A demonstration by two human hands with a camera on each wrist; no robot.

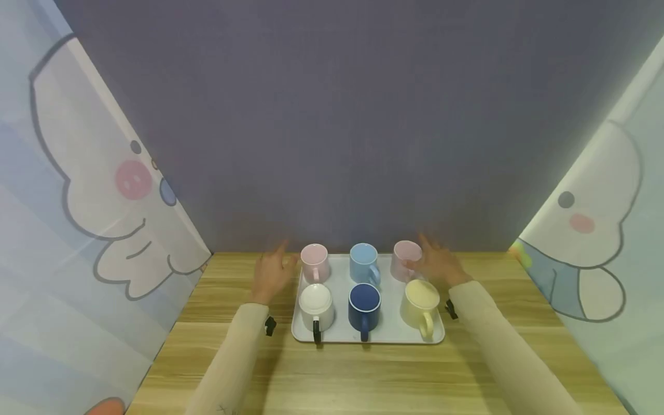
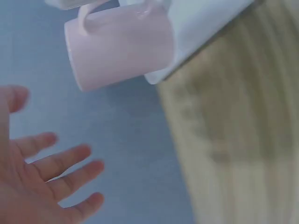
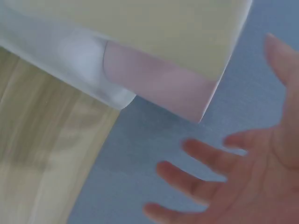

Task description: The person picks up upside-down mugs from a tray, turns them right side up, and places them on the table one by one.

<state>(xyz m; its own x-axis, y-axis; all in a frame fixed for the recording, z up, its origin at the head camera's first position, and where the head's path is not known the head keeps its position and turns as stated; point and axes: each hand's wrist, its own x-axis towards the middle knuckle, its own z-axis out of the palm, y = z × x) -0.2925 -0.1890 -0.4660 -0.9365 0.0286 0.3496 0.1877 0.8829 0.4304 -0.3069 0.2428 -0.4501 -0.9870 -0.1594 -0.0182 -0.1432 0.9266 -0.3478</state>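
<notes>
The white tray (image 1: 390, 329) lies on the wooden surface (image 1: 363, 380) and carries six mugs (image 1: 365, 317) in two rows. The left hand (image 1: 271, 278) and the right hand (image 1: 438, 265) are apart, fingers spread and gripping nothing, each near a pink mug (image 1: 314, 270) at a far corner. The mugs look hard, smooth and breakable (ceramic, one would suppose), so the loaded tray is probably heavy, best held level by both short edges.
</notes>
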